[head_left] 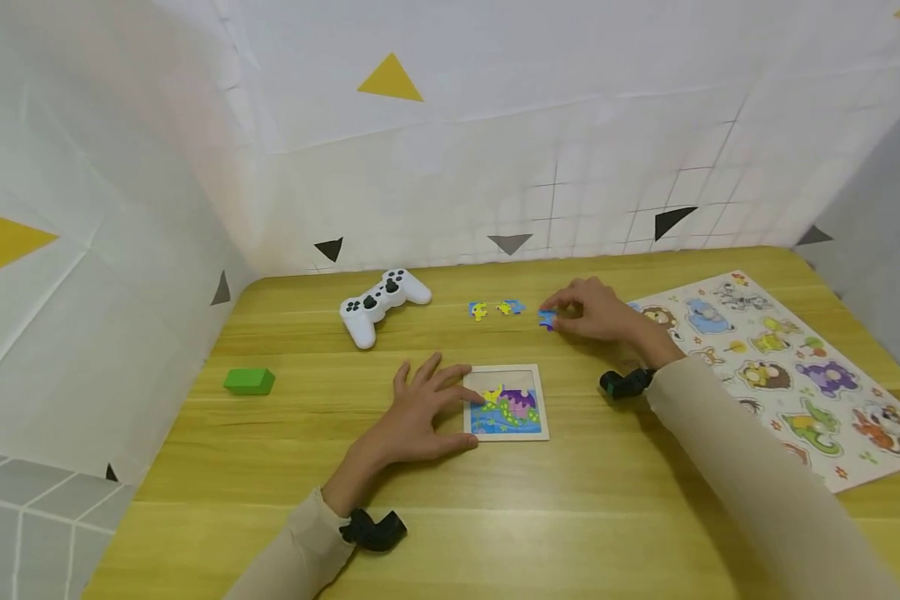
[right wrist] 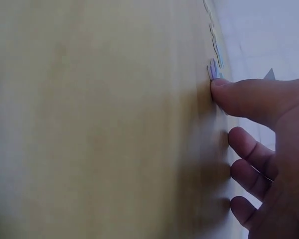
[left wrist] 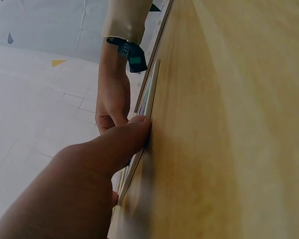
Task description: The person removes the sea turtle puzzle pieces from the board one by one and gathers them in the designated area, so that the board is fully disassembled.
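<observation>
A small square jigsaw puzzle with a wooden frame (head_left: 543,408) lies on the table, its lower part filled with a colourful picture and its upper part bare. My left hand (head_left: 420,421) rests at its left side with fingers spread; the thumb touches the frame's edge and one finger reaches over the picture. Beyond the frame, my right hand (head_left: 596,312) pinches a blue and purple puzzle piece (head_left: 546,319) between thumb and forefinger, low at the tabletop. To its left lie two loose puzzle pieces, a yellow and blue one (head_left: 478,311) and another piece (head_left: 512,307).
A white game controller (head_left: 381,302) lies at the back left. Nearer the left edge sits a green block (head_left: 249,382). A large animal puzzle board (head_left: 776,367) covers the table's right side, partly beneath my right forearm. A patterned cloth wall (head_left: 457,183) rises behind the table.
</observation>
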{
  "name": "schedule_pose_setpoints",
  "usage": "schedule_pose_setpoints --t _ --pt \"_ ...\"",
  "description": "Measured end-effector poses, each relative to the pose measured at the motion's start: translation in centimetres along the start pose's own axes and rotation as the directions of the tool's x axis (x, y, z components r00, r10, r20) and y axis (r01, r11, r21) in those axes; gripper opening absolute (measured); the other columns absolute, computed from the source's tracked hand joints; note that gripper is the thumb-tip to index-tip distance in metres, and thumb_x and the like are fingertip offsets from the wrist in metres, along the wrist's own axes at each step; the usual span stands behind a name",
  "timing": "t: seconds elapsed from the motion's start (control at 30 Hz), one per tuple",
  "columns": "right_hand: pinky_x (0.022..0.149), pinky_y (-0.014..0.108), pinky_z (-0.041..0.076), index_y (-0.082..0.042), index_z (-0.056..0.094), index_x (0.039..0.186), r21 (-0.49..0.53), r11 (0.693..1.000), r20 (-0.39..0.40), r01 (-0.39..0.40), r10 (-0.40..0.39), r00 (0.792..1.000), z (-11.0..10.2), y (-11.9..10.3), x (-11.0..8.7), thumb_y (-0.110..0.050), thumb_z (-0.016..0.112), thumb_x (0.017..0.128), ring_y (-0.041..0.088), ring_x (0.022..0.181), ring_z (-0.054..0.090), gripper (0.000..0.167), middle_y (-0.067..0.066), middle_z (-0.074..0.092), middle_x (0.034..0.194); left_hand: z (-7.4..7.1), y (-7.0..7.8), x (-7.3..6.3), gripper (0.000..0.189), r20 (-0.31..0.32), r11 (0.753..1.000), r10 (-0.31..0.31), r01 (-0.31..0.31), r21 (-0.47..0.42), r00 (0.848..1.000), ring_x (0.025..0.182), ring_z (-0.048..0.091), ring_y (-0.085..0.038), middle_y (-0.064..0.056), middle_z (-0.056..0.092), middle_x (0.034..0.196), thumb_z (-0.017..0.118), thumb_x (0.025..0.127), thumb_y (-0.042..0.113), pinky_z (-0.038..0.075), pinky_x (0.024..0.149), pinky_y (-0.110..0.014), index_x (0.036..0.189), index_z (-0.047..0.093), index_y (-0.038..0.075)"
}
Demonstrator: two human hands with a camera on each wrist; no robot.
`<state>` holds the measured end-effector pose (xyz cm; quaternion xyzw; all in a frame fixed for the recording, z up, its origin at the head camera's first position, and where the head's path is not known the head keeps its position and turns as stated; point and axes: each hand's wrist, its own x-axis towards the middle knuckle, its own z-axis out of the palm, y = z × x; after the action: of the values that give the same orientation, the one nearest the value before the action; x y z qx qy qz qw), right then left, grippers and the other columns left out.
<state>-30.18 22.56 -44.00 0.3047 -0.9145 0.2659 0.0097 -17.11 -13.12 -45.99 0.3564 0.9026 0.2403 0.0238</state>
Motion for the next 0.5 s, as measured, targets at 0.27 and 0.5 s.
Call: schedule_pose_setpoints --t 0.27,0.5 --pt "0.074 0.036 0.031 -0.013 0.075 0.122 0.024 0.997 0.026 -0.078 0.077 0.997 -0.4 0.6 1.0 -0.018 0.071 0.094 0.022 0.085 0.046 0.029 0.01 0.066 0.095 0.0 0.0 0.0 0.048 -0.004 1.0 0.009 -0.009 -0.008 1.0 0.156 0.015 -0.045 0.0 0.038 0.163 0.073 0.087 0.055 0.0 0.115 -0.076 0.13 0.064 0.036" --pt "0.075 0.035 0.037 -0.013 0.073 0.125 0.038 0.994 0.049 -0.104 0.102 0.994 -0.7 0.6 1.5 -0.017 0.069 0.096 0.023 0.087 0.05 0.03 0.011 0.064 0.096 0.0 0.0 0.0 0.047 0.001 1.0 0.003 -0.003 -0.002 1.0 0.157 0.014 -0.044 0.001 0.038 0.164 0.071 0.088 0.057 -0.001 0.116 -0.074 0.13 0.064 0.038"
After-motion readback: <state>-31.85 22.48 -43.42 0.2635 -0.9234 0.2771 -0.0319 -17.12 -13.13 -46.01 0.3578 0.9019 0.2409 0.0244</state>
